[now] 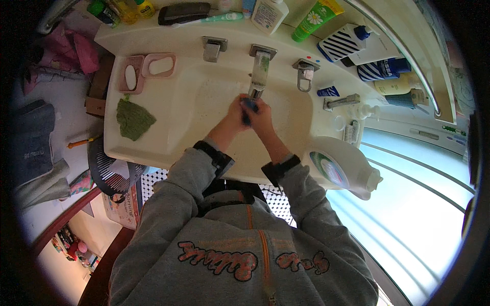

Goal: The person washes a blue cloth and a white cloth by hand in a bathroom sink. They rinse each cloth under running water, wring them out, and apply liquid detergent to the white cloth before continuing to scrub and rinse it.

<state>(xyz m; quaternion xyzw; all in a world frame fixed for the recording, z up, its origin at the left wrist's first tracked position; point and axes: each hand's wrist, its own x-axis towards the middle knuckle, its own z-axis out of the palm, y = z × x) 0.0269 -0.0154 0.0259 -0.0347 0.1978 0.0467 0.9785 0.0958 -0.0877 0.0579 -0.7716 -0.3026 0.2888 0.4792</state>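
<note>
My left hand (237, 114) and my right hand (263, 116) meet below the metal spout (260, 70), over the basin of a cream sink (214, 153). Both are closed around a dark, wet-looking cloth or similar soft item (247, 118); its exact kind is unclear. A green cloth (134, 119) lies crumpled on the sink's left ledge. Behind it two pink soap dishes hold white soap bars, one bar (130, 77) nearer the edge and another bar (160, 66) beside it. Metal tap handles flank the spout, a left handle (212, 51) and a right handle (305, 74).
A large white jug (340, 164) rests on its side at the sink's right edge, near a scrub brush (350, 132). Several bottles and a green tube (316, 21) line the back ledge under a metal rail (413, 61). A black basket (111, 168) stands at the left.
</note>
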